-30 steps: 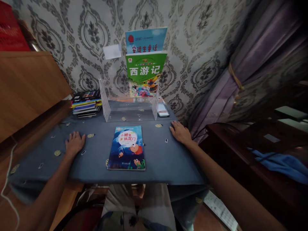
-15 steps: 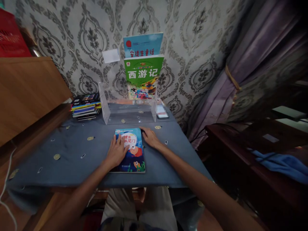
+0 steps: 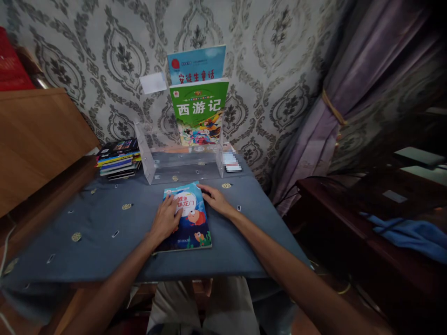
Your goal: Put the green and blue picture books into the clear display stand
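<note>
A blue children's picture book [image 3: 192, 228] with a red fish on its cover lies on the cloth-covered table in front of me. My left hand [image 3: 165, 218] rests flat across its left side, fingers spread over part of the title. At the top right corner, the fingertips of my right hand [image 3: 217, 201] grip the book's edge, and that corner bends up slightly. Behind it stands a clear acrylic book stand [image 3: 174, 160]. A green book [image 3: 199, 109] leans upright in the stand's right part, with a light blue book [image 3: 196, 63] rising behind it.
To the left of the stand sits a stack of books [image 3: 118, 158]. A white card [image 3: 152, 83] is on the stand's upper left. Right of the stand lies a small pale item [image 3: 231, 162], partly blurred. A wooden cabinet [image 3: 42, 139] borders the left; a purple curtain [image 3: 307, 149] hangs at right.
The book's top right corner has bent upward at my right fingertips. My left hand stays on the cover. The whole view has shifted slightly.
</note>
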A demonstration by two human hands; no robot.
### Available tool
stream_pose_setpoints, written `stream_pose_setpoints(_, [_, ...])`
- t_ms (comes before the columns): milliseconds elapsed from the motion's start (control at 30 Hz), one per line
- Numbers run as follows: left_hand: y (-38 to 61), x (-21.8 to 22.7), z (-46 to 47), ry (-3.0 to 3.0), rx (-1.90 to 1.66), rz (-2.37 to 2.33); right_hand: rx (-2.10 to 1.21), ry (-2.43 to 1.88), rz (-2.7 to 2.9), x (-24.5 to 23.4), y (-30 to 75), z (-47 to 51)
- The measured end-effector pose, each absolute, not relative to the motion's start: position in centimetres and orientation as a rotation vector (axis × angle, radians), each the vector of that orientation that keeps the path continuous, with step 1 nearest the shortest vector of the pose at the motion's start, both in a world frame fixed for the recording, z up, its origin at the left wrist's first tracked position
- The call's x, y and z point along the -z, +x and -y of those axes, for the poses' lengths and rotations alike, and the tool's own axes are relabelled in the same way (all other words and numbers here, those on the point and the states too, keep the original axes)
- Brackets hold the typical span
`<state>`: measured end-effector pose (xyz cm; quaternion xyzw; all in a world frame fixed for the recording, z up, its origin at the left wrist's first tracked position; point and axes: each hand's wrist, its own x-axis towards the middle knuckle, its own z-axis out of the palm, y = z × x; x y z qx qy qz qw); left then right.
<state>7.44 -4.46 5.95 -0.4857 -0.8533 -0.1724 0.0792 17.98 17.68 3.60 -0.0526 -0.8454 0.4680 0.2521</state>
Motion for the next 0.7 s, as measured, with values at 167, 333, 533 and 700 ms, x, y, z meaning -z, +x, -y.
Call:
stream_pose_setpoints(167, [5.8,-6.4,2.2,-1.44,0.546,2.585,-1.16,-0.318,2.402,-3.8,16.5,-18.5])
stream_pose_setpoints(333, [4.3,-6.0,2.2,-1.482,0.484,2.557,-1.087,-0.294,2.464,-4.3,17.4,-18.3])
stream_pose_setpoints(533, [1.7,-7.6,3.1,-1.594,0.288,2.585,-1.381,-0.285,2.415,-4.8,19.1,-17.3])
stream_pose_setpoints(700, [4.3,-10.8,1.1,-1.515,0.15,2.655,-1.259,-0.456,2.358,-5.3,18.5,-17.9])
